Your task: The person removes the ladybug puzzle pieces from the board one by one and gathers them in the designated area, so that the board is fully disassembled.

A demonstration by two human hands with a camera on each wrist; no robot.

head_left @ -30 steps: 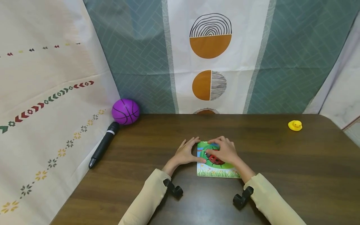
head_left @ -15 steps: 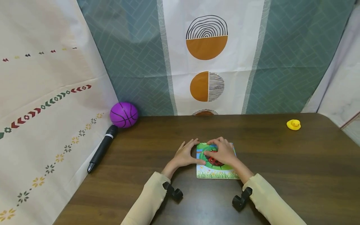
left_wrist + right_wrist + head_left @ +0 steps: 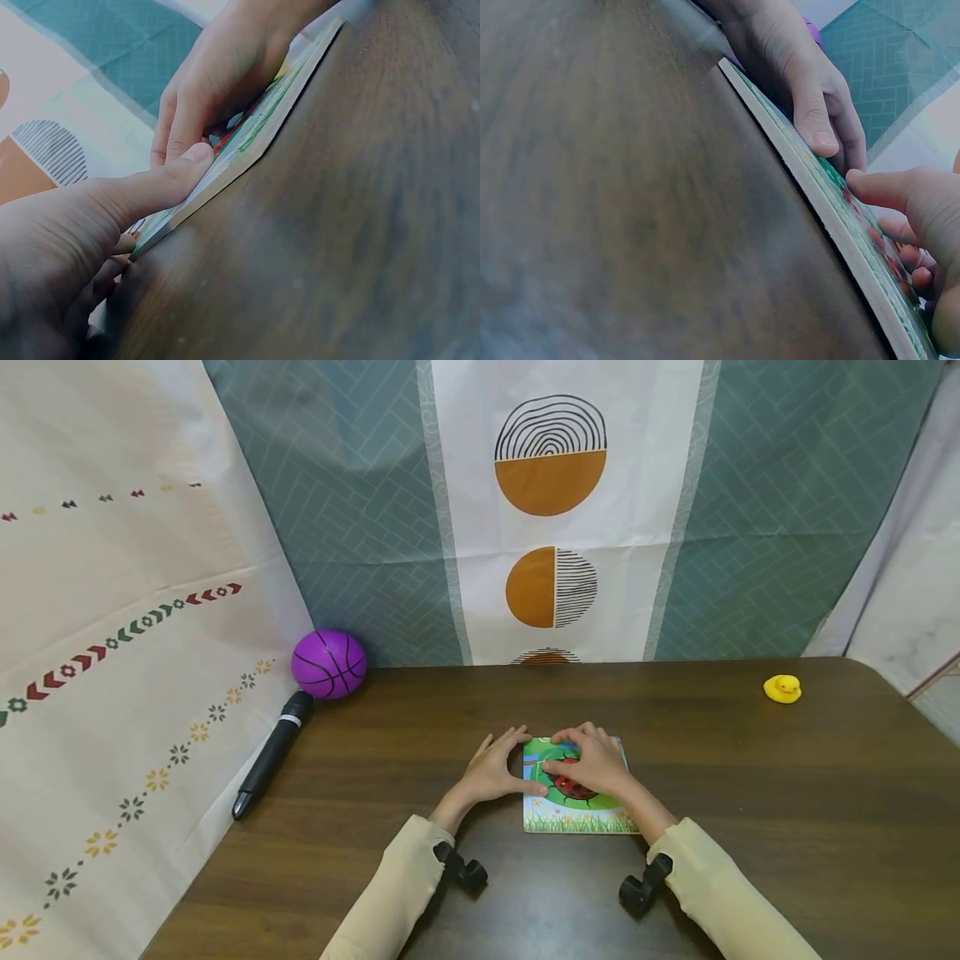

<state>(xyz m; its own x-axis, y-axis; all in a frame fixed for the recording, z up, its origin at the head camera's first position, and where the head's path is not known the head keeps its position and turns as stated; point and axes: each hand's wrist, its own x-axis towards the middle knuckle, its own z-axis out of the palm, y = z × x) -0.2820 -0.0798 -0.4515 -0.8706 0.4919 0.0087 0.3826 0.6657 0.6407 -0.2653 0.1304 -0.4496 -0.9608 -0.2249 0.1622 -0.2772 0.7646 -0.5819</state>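
A square board with a ladybug picture (image 3: 577, 821) lies flat on the brown table, its pale edge visible in both wrist views. My left hand (image 3: 489, 775) is at its left side, the thumb resting on the board and the other fingers stretched toward the far left corner. My right hand (image 3: 600, 764) reaches over the ladybug from the right. Its thumb and fingers touch the picture near the ladybug's head, spread apart, and part of the picture is hidden beneath them. No separate piece shows between those fingers.
A purple ball (image 3: 328, 665) and a black microphone (image 3: 273, 755) lie along the left edge of the table (image 3: 750, 860). At the back right sits a yellow rubber duck (image 3: 782, 688). A patterned cloth (image 3: 375, 510) hangs behind.
The head view shifts slightly. Both hands and the board keep nearly the same positions relative to each other.
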